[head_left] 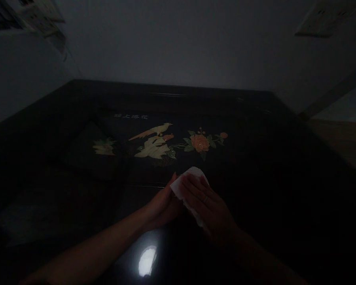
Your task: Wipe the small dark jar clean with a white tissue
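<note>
A folded white tissue (193,172) is between my hands, low in front of a dark glossy panel. My right hand (206,202) lies over it with the fingers together, pressing it toward my left hand. A thin ring shows on one of the right fingers. My left hand (164,208) is cupped against the tissue from the left, its thumb pointing up; the tissue and my right hand hide most of its fingers. Beyond the hands, the dark lacquered panel (127,174) carries a raised pale bird (156,130) and a reddish flower (199,143) with green leaves.
Light characters (131,116) run along the panel's upper left. A bright reflection (147,261) shines on the dark surface below my hands. Behind stands a grey wall (172,43), with a socket plate (323,19) at the upper right. Lighting is very dim.
</note>
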`<state>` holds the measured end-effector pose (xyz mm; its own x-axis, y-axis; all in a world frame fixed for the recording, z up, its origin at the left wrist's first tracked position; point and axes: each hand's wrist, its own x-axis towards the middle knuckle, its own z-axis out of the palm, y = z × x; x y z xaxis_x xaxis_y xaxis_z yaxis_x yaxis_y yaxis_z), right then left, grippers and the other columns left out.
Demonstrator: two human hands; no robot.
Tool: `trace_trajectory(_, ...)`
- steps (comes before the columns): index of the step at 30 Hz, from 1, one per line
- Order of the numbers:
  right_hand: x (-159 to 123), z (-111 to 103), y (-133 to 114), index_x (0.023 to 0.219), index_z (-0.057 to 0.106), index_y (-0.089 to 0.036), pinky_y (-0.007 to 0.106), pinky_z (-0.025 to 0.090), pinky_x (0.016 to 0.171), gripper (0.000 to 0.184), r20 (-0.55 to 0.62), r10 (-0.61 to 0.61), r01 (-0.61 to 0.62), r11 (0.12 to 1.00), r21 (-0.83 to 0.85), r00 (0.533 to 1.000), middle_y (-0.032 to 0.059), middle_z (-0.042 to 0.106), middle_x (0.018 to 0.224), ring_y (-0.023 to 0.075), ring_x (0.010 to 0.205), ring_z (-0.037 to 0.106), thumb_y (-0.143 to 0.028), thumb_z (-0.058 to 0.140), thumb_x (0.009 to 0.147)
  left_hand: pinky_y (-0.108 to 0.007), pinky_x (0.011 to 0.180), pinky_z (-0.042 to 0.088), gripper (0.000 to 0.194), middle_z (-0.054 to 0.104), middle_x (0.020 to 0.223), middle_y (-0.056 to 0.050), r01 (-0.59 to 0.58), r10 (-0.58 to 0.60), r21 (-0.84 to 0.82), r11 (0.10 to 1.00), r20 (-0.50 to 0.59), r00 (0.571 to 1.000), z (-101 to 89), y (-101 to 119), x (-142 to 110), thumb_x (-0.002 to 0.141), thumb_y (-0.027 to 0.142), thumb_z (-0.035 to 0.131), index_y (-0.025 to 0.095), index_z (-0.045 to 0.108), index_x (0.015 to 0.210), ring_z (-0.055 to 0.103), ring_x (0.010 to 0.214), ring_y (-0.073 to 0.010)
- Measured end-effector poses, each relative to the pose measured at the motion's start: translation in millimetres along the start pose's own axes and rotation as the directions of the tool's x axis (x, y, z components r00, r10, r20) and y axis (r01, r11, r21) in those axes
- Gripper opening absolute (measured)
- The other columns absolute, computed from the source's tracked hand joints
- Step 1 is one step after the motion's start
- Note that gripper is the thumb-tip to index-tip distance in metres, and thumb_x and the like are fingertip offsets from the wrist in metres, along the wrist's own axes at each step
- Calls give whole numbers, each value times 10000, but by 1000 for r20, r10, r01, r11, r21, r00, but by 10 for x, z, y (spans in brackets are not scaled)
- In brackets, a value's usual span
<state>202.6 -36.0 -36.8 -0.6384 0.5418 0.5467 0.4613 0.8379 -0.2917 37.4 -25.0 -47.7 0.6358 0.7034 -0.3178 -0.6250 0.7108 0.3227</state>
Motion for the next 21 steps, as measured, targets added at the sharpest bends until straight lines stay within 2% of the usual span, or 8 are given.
trace_trajectory(3, 21, -14, -8, 1425, 382, -54, 430, 329, 1154, 473, 2, -48, 48, 999, 2, 999, 149, 539, 1397, 194, 1429, 285, -112, 283, 966, -317, 1003, 346, 504, 720, 1029, -111, 30, -30, -8, 1000, 14, 999, 10, 33, -25, 906, 527, 510, 96, 661, 1121, 621, 1064, -221)
trace_trajectory(5, 28, -19, -9, 1389, 429, -49, 423, 321, 1157, 456, 14, -65, 65, 998, -1, 998, 148, 553, 1384, 186, 1430, 281, -101, 296, 957, -319, 971, 374, 537, 724, 1008, -113, 47, -47, -21, 999, -15, 999, 16, 55, -39, 903, 555, 494, 93, 658, 1119, 642, 1018, -223)
trace_trajectory(11, 26, -20, 3, 1364, 462, -60, 446, 306, 1159, 453, 39, -64, 65, 998, -16, 997, 150, 578, 1356, 181, 1407, 339, -89, 327, 932, -283, 912, 416, 567, 737, 912, -94, 40, -51, -109, 993, -104, 993, 26, 100, -36, 923, 575, 429, 88, 671, 1082, 674, 876, -189)
trace_trajectory(15, 9, -10, 31, 1417, 401, -79, 460, 331, 1146, 498, 29, -40, 40, 999, -29, 999, 141, 568, 1368, 188, 1392, 371, -74, 329, 925, -298, 982, 382, 556, 729, 981, -98, -53, 42, -103, 993, -113, 993, 6, 107, -7, 942, 545, 404, 96, 634, 1177, 655, 960, -202)
trace_trajectory(18, -13, -6, 69, 1474, 309, -114, 464, 345, 1140, 556, -3, 28, -28, 999, -46, 1000, 129, 542, 1395, 194, 1380, 394, -61, 337, 922, -331, 1029, 352, 499, 718, 1076, -91, -132, 124, -66, 989, -106, 987, -21, 96, 24, 949, 518, 407, 140, 640, 1177, 622, 1063, -216)
trace_trajectory(21, -25, -10, 104, 1501, 248, -136, 479, 338, 1142, 578, -30, 80, -81, 995, -52, 996, 130, 501, 1432, 206, 1385, 384, -74, 321, 931, -379, 1049, 328, 467, 705, 1132, -91, -131, 131, -8, 991, -60, 990, -19, 71, 39, 948, 510, 418, 172, 649, 1171, 579, 1150, -239)
